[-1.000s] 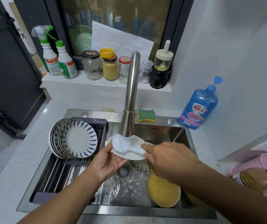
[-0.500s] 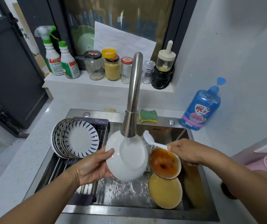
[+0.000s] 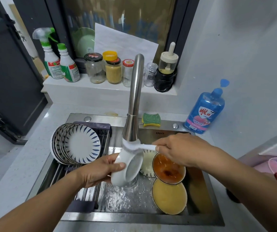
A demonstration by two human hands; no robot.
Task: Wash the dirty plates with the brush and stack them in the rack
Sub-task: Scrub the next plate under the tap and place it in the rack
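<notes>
Scrubbing step: left hand (image 3: 99, 171) grips plate (image 3: 120, 176) under tap (image 3: 135, 97); right hand (image 3: 181, 149) grips brush (image 3: 134, 147) at plate rim. Next: plate into rack (image 3: 99, 127), sink (image 3: 151, 216) left edge.

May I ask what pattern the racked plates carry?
The racked plates: white with dark blue radial strokes, head view.

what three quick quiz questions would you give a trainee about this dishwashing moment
1. True or false: the left hand holds the white plate below the faucet.
2. What do the fingers of the right hand grip? A) a sponge B) the brush C) a soap bottle
3. Short answer: where do the clean striped plates stand?

Key: 1 true. 2 B. 3 upright in the rack.
</notes>
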